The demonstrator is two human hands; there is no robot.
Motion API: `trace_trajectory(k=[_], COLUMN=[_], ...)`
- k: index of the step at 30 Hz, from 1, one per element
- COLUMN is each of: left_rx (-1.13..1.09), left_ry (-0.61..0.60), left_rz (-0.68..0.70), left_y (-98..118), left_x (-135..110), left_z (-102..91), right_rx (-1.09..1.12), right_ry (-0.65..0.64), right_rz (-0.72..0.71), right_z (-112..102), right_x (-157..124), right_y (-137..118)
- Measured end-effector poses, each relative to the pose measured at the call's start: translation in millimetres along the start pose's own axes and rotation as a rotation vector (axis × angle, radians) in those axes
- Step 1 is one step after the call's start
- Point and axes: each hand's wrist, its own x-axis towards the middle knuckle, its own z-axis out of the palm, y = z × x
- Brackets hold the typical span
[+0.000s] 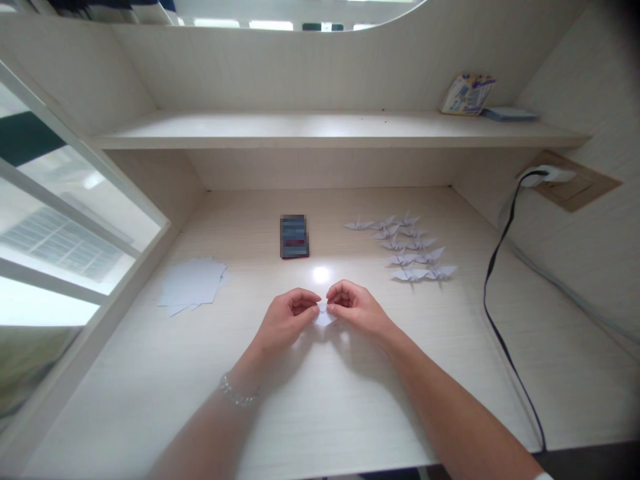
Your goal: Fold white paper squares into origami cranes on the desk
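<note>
Between my two hands, at the middle of the desk, is a small folded piece of white paper [325, 319]. My left hand [295, 317] pinches its left side between thumb and fingers. On the other side my right hand [355, 307] grips it the same way, with the fingertips of both hands close together. Part of the paper is hidden behind the thumbs. Several white paper cranes [410, 259] stand in rows to the right, beyond my right hand. A loose stack of white paper sheets [194, 283] lies to the left.
A dark phone-like rectangle [295, 236], blurred out, lies behind my hands. A black cable [493, 320] runs down the right side from a wall socket [575, 180]. Above is a shelf [280, 127] holding a small printed packet [467, 95]. A window frame [135, 243] borders the left.
</note>
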Motion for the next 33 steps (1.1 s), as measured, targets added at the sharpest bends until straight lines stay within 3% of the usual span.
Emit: trace_trajectory(k=[6,13,20,33], left_rx=[0.033,-0.02,-0.068,-0.108], left_ry=[-0.028,0.057,0.039,0.06], left_rz=[0.037,-0.018,-0.076,-0.089], left_y=[1.9,2.4,0.0,-2.3], left_x=[-2.5,-1.3,-0.4,0.2], left_z=[6.4,1.5,-0.1,3.6], right_rx=[-0.134,0.036,0.094,-0.06], right_ry=[-0.021,-0.026,0.009,0.15], right_rz=[0.005,0.068,0.145,-0.008], right_z=[4.8,0.2,-3.8,-0.8], right_x=[-1.5,1.7,1.7,3.1], right_y=[-0.9,3.4,3.9,5.4])
